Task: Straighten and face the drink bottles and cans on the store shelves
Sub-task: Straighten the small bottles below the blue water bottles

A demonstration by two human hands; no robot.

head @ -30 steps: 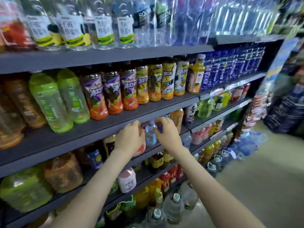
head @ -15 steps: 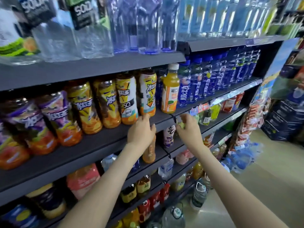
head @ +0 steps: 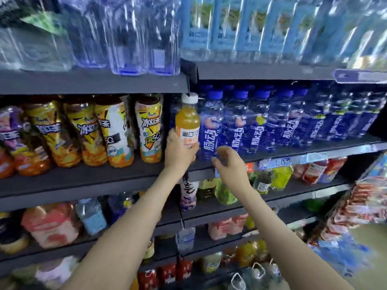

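Head view: on the middle shelf [head: 83, 178], between yellow tea bottles [head: 117, 130] marked 冰红茶 and a blue row [head: 257, 124] reading 脉动, is the orange juice bottle [head: 187, 120]. The left hand [head: 180, 151] grips its lower half, fingers curled round. The right hand [head: 229, 162] hovers beside, fingers loosely curled, empty. Best to set it upright, label squarely forward, flush with its neighbours.

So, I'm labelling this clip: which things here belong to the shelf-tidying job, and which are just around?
Part of the job: left hand gripping the orange juice bottle; right hand beside the blue bottles; yellow tea bottles; clear water bottles above.

Just around: snack packets at far right; price strip on the shelf edge; floor.
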